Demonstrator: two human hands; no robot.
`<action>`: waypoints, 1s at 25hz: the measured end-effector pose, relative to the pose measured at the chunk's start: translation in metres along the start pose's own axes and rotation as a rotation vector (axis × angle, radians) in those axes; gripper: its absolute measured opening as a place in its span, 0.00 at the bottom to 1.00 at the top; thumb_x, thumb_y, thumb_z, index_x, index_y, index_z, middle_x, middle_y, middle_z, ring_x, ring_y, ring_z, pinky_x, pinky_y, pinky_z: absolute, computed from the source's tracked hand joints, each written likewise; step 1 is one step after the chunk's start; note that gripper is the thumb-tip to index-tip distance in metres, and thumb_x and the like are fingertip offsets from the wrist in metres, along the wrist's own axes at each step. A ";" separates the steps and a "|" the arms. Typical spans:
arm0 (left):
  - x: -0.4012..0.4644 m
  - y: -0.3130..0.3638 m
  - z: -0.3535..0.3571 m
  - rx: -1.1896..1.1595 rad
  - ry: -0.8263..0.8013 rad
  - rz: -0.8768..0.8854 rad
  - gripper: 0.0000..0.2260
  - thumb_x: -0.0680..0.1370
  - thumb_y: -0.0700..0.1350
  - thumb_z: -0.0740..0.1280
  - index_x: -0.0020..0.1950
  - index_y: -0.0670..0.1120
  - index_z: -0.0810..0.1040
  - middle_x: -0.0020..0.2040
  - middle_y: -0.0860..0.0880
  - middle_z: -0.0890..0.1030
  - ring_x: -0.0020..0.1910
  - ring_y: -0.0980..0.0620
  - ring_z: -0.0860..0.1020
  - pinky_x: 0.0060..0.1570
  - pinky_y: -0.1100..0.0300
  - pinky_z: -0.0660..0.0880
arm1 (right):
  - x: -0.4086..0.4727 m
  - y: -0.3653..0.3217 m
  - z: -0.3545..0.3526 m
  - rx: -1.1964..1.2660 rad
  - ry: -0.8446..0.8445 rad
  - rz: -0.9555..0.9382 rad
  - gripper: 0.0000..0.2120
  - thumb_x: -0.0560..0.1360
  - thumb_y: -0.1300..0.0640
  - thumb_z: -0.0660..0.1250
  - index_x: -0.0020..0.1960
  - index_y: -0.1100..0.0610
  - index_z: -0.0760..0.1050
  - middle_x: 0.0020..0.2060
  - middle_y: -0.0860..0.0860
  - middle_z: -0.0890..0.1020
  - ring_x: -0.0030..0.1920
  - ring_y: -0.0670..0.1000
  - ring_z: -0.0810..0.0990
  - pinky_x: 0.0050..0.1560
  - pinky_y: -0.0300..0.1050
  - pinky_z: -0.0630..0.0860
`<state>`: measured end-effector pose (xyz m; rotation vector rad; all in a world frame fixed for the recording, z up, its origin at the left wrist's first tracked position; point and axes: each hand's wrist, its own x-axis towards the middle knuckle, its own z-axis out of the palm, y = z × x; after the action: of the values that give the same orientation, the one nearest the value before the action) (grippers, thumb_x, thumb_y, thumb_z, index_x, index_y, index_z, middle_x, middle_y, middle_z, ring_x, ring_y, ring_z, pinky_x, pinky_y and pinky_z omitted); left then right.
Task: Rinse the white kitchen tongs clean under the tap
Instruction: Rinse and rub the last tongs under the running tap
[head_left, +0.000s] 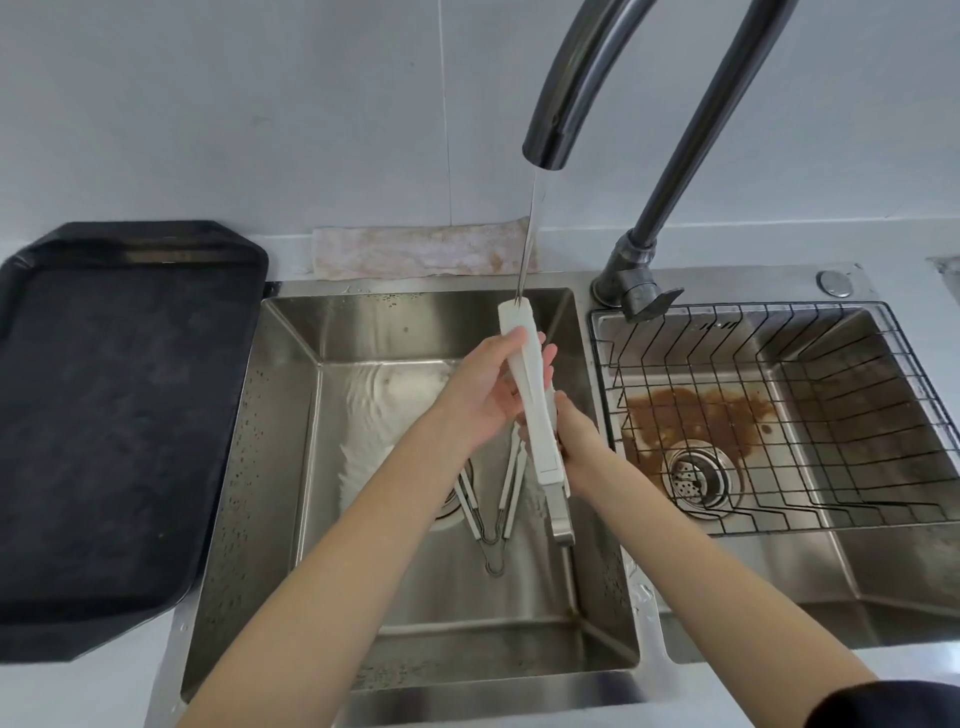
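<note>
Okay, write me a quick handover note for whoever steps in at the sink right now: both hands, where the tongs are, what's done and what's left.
Left hand: around the upper part of the white tongs, thumb on the front.
Right hand: holding the tongs lower down, from the right.
Tongs: held closed over the left basin, white tip up, metal end down. The tap is running; the stream strikes the top tip.
Done: rinsing is under way at the tip.
Left: rinse the lower part and metal end.
A second pair of tongs lies open on the basin floor.

Both hands (483, 395) (576, 436) raised together, fingers curled.
</note>
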<state>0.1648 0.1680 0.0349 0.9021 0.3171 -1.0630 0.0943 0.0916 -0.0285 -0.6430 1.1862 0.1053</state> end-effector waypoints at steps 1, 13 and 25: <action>0.002 0.001 0.004 0.014 0.034 -0.012 0.18 0.77 0.43 0.64 0.65 0.38 0.70 0.43 0.46 0.78 0.39 0.53 0.80 0.30 0.63 0.79 | -0.004 -0.002 0.000 -0.024 0.003 0.004 0.23 0.79 0.41 0.52 0.59 0.59 0.70 0.27 0.51 0.66 0.21 0.46 0.64 0.17 0.31 0.65; 0.012 0.027 -0.004 0.184 0.107 0.099 0.05 0.79 0.40 0.61 0.44 0.46 0.73 0.35 0.48 0.68 0.29 0.54 0.69 0.31 0.60 0.70 | -0.025 -0.022 -0.006 -0.042 0.051 -0.375 0.14 0.81 0.48 0.48 0.58 0.56 0.65 0.35 0.50 0.73 0.18 0.41 0.62 0.16 0.30 0.59; 0.026 0.001 0.001 1.263 0.427 0.559 0.15 0.80 0.39 0.54 0.62 0.38 0.74 0.51 0.44 0.81 0.39 0.55 0.77 0.35 0.77 0.70 | -0.039 -0.025 -0.013 -0.437 0.202 -1.001 0.19 0.81 0.51 0.53 0.71 0.52 0.65 0.33 0.45 0.75 0.24 0.41 0.68 0.29 0.40 0.66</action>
<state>0.1778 0.1519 0.0195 2.1998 -0.3280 -0.4388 0.0786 0.0739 0.0131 -1.5953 0.9146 -0.5715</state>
